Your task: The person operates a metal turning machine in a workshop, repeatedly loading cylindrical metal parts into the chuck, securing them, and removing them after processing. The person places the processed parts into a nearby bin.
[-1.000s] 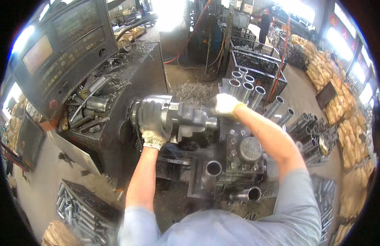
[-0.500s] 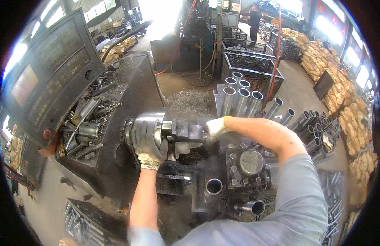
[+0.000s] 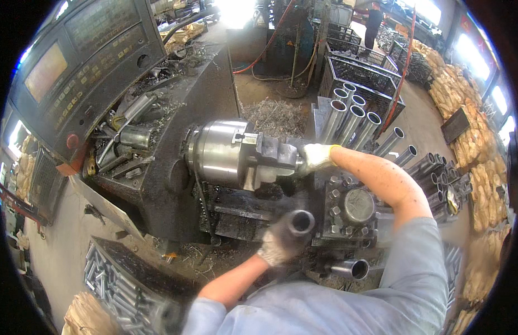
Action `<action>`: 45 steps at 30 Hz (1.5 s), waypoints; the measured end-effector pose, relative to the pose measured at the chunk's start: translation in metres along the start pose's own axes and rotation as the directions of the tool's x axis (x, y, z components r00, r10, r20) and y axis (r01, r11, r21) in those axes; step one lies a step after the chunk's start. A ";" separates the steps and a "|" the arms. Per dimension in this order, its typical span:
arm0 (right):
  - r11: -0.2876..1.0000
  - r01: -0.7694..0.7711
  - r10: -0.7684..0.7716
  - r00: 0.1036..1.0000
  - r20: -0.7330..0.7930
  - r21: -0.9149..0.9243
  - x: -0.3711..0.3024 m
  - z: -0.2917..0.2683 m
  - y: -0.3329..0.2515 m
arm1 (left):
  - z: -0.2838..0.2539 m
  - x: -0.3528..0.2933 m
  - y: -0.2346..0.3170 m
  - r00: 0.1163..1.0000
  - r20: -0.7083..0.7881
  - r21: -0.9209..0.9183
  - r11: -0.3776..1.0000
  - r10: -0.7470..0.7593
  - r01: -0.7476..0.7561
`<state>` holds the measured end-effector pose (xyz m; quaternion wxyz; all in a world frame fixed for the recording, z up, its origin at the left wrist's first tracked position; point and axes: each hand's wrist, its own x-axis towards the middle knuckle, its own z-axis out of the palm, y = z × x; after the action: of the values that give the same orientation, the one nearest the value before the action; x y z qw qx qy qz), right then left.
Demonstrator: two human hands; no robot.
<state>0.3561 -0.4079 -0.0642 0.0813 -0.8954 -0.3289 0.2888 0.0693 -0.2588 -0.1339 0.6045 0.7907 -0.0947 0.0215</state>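
Note:
A lathe's steel chuck [image 3: 219,153] with blocky jaws [image 3: 274,159] lies at the centre. My right hand [image 3: 316,158], in a pale glove with a yellow cuff, is closed at the jaws' right end; what its fingers hold is hidden. Below the chuck my left hand [image 3: 278,244], in a grey and white glove, is wrapped round a short metal tube [image 3: 301,222] whose open end faces up. Motion blurs this hand. Right of it is the bolted tool post [image 3: 358,206]. Another tube [image 3: 351,269] lies on its side nearer me.
A control panel [image 3: 80,72] stands at the left, beside a chip-strewn ledge with tools [image 3: 130,137]. Upright tubes [image 3: 354,120] cluster behind the tool post. A bin of short metal pieces [image 3: 116,290] sits lower left. Wire crates [image 3: 362,78] and a distant person [image 3: 374,25] are farther back.
My left hand has left the chuck and come down to the right, onto the upright tube, which is slightly raised. My right hand remains at the jaws' end. The whole view has shifted.

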 end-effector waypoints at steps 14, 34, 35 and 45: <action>0.993 -0.009 0.028 0.987 0.156 -0.120 -0.013 -0.008 0.001 | -0.013 0.020 0.002 0.971 -0.221 0.210 0.976 0.096 -0.049; 0.976 -0.213 0.087 0.563 -0.822 -0.042 -0.289 0.068 -0.208 | -0.027 -0.084 0.034 0.997 -0.061 -0.816 0.572 0.046 -0.077; 0.981 -0.194 0.141 0.657 -0.741 0.015 -0.290 0.091 -0.225 | -0.029 -0.090 0.039 0.999 -0.044 -0.830 0.558 -0.021 -0.025; 0.835 -0.243 0.365 0.916 -0.167 0.493 -0.190 0.303 -0.161 | -0.022 -0.094 -0.036 0.736 0.216 -0.719 0.405 -0.642 0.565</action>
<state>-0.0211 -0.4178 -0.1706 0.2865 -0.9203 -0.0898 0.2508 -0.0145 -0.2168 -0.1763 0.8417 0.4474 0.2256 -0.2013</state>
